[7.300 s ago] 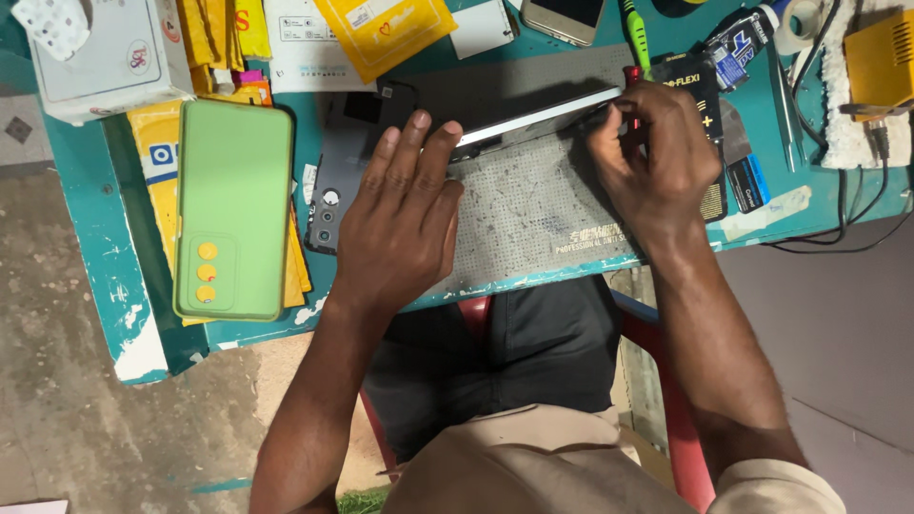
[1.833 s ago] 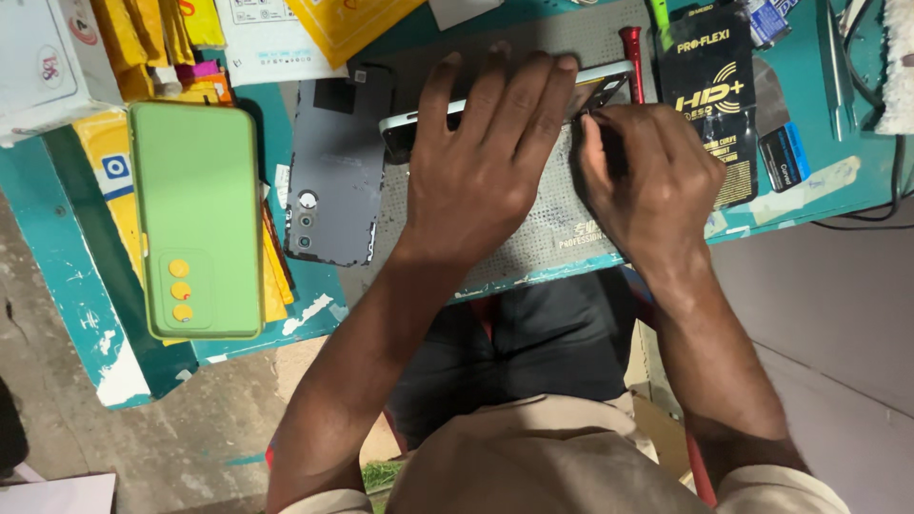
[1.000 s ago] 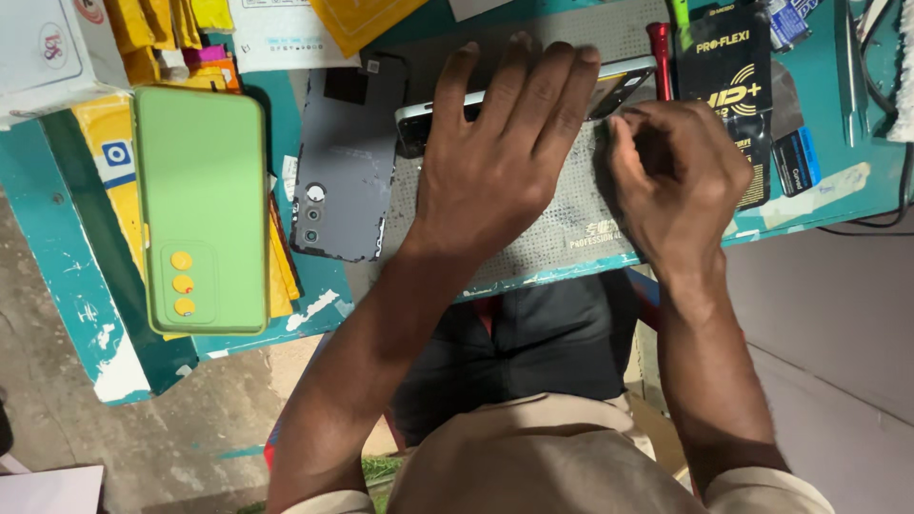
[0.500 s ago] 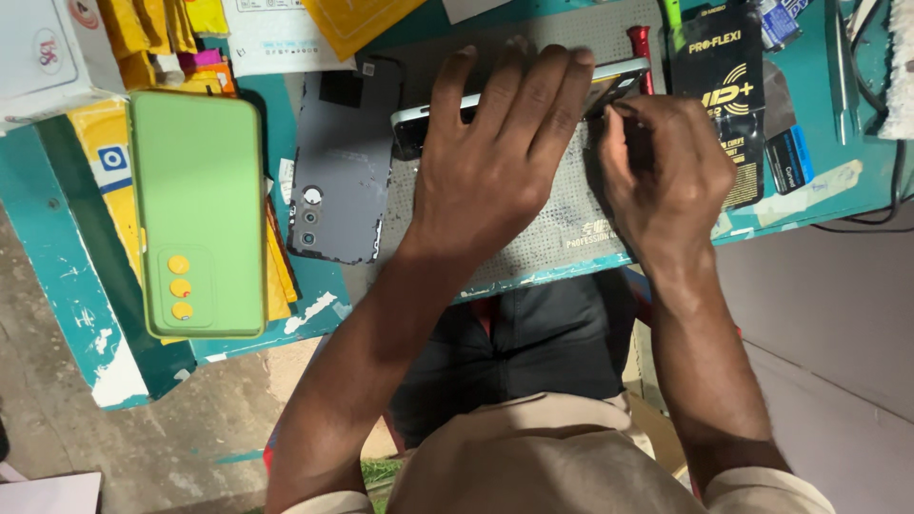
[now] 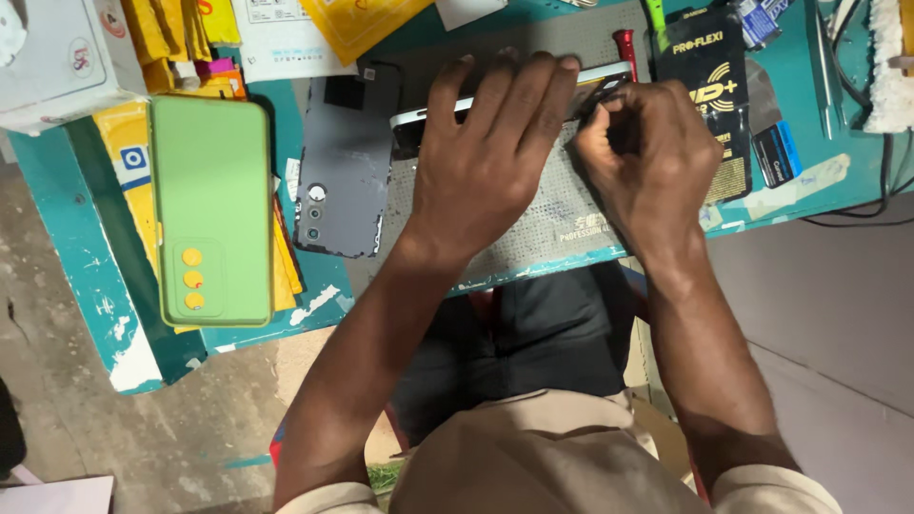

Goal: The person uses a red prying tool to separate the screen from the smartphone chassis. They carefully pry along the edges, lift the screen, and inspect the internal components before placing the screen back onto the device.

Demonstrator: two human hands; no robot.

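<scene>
Two hands (image 5: 490, 152) on one phone (image 5: 428, 114)

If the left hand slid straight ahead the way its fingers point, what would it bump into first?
Probably the yellow packet at the table's far edge. The left hand already presses the phone; beyond its fingertips lies bare grey mat.

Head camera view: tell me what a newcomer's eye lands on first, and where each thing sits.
The left hand lies spread flat over a phone on the grey work mat at centre, while the right hand pinches a thin tool at the phone's right end. To the left, a bright green phone case lies on yellow packets, with a dark grey back cover between it and the mat.
</scene>
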